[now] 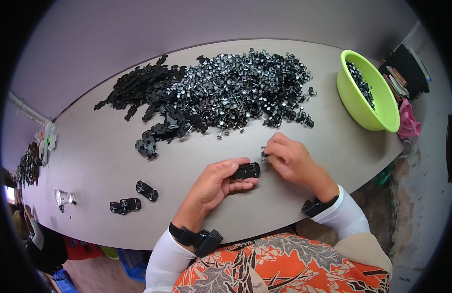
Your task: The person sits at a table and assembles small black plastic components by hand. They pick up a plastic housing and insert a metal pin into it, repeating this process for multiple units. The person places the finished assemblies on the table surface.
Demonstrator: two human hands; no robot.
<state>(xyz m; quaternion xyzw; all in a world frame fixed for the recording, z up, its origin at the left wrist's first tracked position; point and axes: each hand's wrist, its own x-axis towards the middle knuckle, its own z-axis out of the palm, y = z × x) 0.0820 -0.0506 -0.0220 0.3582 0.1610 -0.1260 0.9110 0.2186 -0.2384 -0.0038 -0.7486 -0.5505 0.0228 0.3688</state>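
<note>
Above the near part of the table, my left hand [213, 184] is closed around a black toy car chassis [247, 171], thumb on top and fingers beneath. Just right of it, my right hand [290, 157] pinches a small wheel axle [263, 153] with silvery wheels between thumb and fingertips. The axle is apart from the chassis. A large heap of wheel axles [245, 88] lies beyond my hands. Against its left side spreads a pile of flat black chassis pieces [147, 88]. Chassis with wheels, one single [147, 191] and a cluster [125, 205], rest on the table at the left.
A lime-green basin [377, 110] with more small parts stands at the right end of the table [187, 151]. A clear plastic cup [64, 197] is near the left edge. Another person [38, 239] sits at far left. Books and a pink bag [408, 119] are beyond the basin.
</note>
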